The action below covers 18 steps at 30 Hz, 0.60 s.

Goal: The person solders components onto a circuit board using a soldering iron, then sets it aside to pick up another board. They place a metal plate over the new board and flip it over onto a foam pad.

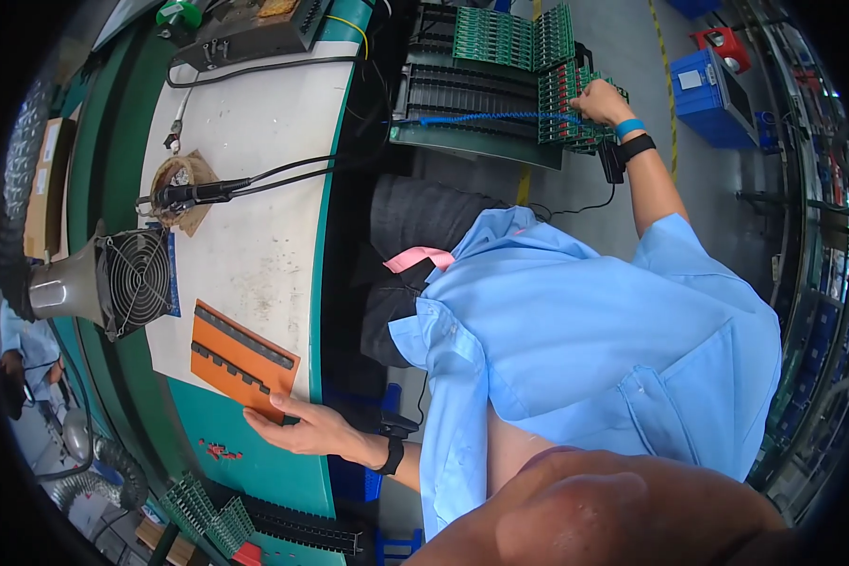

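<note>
Nearest, the left hand (302, 429) grips the near corner of an orange fixture (243, 361), thumb on top, lying flat at the bench (255, 151) edge. It should stay level and pinned. Beyond it stand a fan (134, 281) and a soldering iron (193, 193). Farthest, the right hand (599, 101) closes on green boards (566, 99) racked upright; lifting one by its edges looks wisest.

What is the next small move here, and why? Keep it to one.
Probably lift one green circuit board from the rack with the right hand, which rests on that stack, while the left hand grips the orange fixture at the table edge.
</note>
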Available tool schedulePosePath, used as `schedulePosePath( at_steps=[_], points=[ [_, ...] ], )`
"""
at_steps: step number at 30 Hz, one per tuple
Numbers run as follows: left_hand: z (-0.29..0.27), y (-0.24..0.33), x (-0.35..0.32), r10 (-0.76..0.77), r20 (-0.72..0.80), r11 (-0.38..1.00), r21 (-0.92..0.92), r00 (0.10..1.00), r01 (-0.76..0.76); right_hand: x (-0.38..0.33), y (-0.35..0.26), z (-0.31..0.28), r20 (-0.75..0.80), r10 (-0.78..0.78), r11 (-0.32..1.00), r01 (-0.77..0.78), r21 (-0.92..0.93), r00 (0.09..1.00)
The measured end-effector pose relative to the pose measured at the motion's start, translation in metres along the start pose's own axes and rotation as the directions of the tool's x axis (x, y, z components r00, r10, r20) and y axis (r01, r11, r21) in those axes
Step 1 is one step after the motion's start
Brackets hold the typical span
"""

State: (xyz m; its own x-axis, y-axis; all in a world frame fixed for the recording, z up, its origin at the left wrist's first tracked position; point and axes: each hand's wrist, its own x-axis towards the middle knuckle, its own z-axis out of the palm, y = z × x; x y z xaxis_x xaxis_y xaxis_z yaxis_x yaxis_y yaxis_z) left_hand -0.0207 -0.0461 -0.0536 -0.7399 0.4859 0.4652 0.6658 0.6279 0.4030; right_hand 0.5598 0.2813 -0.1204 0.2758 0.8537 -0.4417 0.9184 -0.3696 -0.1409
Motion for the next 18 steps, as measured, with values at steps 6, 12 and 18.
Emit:
schedulePosePath(
  at_steps=[6,12,18],
  points=[
    [0.0,-0.001,0.0,0.028,0.003,0.999,0.041,1.0,-0.028,-0.016,0.017,0.01,-0.197,-0.031,0.944,0.093,0.317,0.98],
    [-0.003,0.0,0.0,0.043,-0.022,0.997,0.069,0.999,-0.041,-0.044,-0.004,0.004,-0.402,-0.054,0.867,0.243,0.435,0.914],
    [-0.003,0.004,-0.001,0.031,-0.049,0.999,0.033,0.998,-0.029,-0.046,-0.057,0.002,-0.441,-0.034,0.5,0.397,0.77,0.897]
  ],
)
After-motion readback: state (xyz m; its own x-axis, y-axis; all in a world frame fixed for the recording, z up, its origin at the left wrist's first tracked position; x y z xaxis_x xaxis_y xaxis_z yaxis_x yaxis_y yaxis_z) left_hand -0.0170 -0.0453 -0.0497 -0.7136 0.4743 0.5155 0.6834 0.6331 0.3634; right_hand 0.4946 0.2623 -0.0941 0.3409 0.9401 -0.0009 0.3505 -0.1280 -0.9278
